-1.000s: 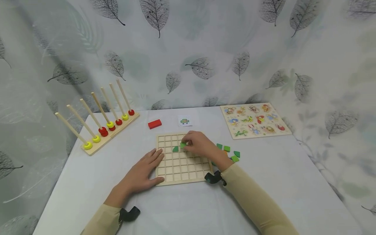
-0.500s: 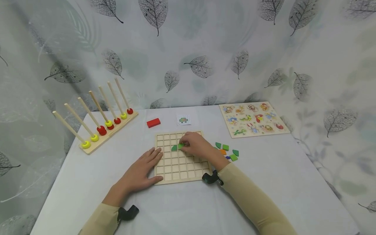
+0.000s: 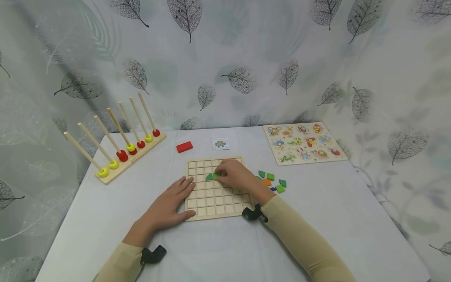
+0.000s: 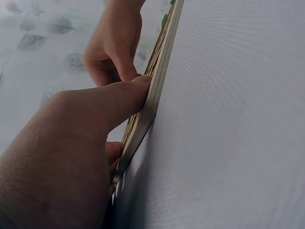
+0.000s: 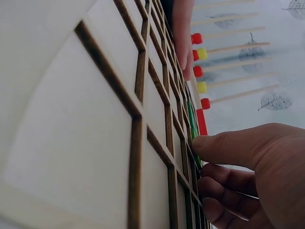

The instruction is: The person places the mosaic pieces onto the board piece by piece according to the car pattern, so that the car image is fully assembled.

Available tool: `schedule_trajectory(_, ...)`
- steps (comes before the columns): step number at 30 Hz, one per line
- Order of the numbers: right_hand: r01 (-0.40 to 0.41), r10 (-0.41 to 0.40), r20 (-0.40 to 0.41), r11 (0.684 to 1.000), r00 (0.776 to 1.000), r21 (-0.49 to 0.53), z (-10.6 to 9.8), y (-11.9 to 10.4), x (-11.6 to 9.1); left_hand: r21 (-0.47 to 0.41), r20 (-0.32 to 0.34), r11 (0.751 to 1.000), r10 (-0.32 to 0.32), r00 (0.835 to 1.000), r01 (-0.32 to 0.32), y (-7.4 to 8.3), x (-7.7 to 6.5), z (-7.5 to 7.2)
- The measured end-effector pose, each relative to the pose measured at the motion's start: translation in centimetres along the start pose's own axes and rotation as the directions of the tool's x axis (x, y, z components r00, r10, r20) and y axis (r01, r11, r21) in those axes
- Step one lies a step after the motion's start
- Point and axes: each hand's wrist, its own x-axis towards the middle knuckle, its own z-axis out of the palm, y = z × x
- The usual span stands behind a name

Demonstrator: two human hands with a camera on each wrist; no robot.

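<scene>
A wooden grid board (image 3: pixel 215 203) lies on the white table. My left hand (image 3: pixel 172 205) rests along its left side, fingers and thumb spread over the edge; the left wrist view shows the thumb (image 4: pixel 131 95) on the frame. Over the upper middle cells, my right hand (image 3: pixel 235 173) pinches a light green square tile (image 3: pixel 216 176) between thumb and fingers, partly covering it. Directly left of it, a dark green quarter-round tile (image 3: pixel 209 177) sits in a cell. In the right wrist view, the right thumb (image 5: pixel 209 145) meets green close over the grid.
Several loose green, orange and blue tiles (image 3: pixel 270 177) lie right of the board. Behind it are a red block (image 3: pixel 184 147) and a small pattern card (image 3: pixel 220 143). A bead rack with upright pegs (image 3: pixel 135 156) stands left; an insect puzzle board (image 3: pixel 305 143) lies back right.
The right hand has lowered the light green tile slightly leftward, up beside the dark green one. The left hand has stayed in place on the board's edge.
</scene>
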Motion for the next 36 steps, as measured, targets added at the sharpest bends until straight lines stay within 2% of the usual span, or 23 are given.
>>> schedule_trajectory(11, 0.009, -0.009, -0.007, 1.0, 1.0, 0.005, 0.0, 0.5, 0.2, 0.001, -0.002, 1.0, 0.01, 1.0, -0.01, -0.2, -0.2, 0.0)
schedule_trajectory(24, -0.02, 0.022, -0.024, 0.996, 0.999, 0.082, -3.1, 0.8, -0.6, 0.006, 0.004, 1.0, 0.005, 1.0, -0.005, -0.3, -0.2, -0.2)
schedule_trajectory(36, -0.04, 0.043, -0.032, 0.995, 0.999, 0.088, -5.1, 1.4, -2.0, 0.011, 0.005, 1.0, 0.006, 1.0, -0.006, -0.3, -0.1, 0.2)
